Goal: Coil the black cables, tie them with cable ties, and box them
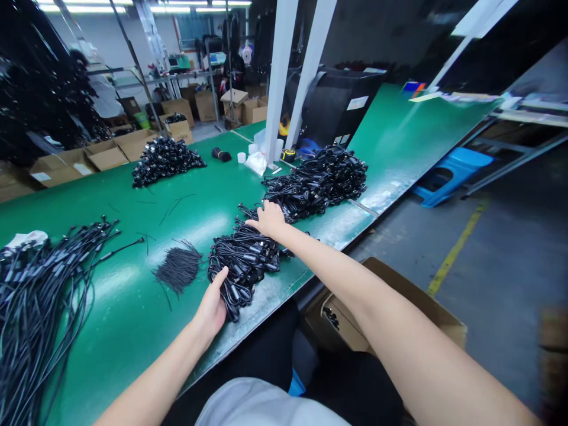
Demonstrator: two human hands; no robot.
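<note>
A pile of coiled black cable bundles [248, 251] lies on the green table between my two hands. My left hand [213, 305] clasps its near end, thumb along the side and the other fingers mostly hidden by the cables. At the far end my right hand [268, 219] is closed over the bundles, its thumb pointing left and its fingertips hidden. Just beyond that hand rises a larger heap of similar cable bundles [322, 177]. Left of the pile is a patch of thin black ties [178, 266].
Long loose black cables [39, 296] spread over the table's left side. Another black heap [164, 161] sits at the far edge. A tape measure [288, 155] and black bin [332, 109] stand near white posts. Below are an open carton [399, 290] and blue stool [452, 174].
</note>
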